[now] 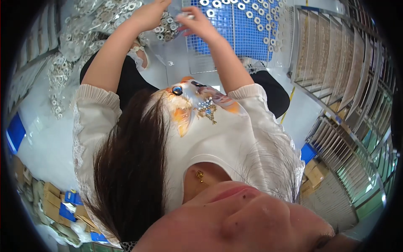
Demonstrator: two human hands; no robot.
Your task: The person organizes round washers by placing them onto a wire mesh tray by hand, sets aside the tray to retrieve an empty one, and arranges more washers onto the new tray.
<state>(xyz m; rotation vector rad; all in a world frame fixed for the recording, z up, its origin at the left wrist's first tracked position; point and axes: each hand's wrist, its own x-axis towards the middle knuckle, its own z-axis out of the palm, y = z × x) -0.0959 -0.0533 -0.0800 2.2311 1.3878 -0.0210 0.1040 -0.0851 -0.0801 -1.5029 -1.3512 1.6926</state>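
My left hand (150,16) is at the top edge of the view, over clear plastic bags (105,17) of white rings. Its fingers are partly cut off or hidden, so its grip is unclear. Blurred by motion, my right hand (196,23) is just to the right, its fingers bent around something small and pale that I cannot make out. Beside it lies a wire mesh rack (233,38) over a blue surface, with many white rings (260,27) spread on it. Loose or bagged rings (167,29) show between the two hands.
Racks with stacked wire trays (331,59) stand on the right. More bagged rings (60,73) hang at the left. Cardboard boxes (52,197) and blue bins (71,199) are at the lower left. Another cardboard box (315,173) is at the lower right.
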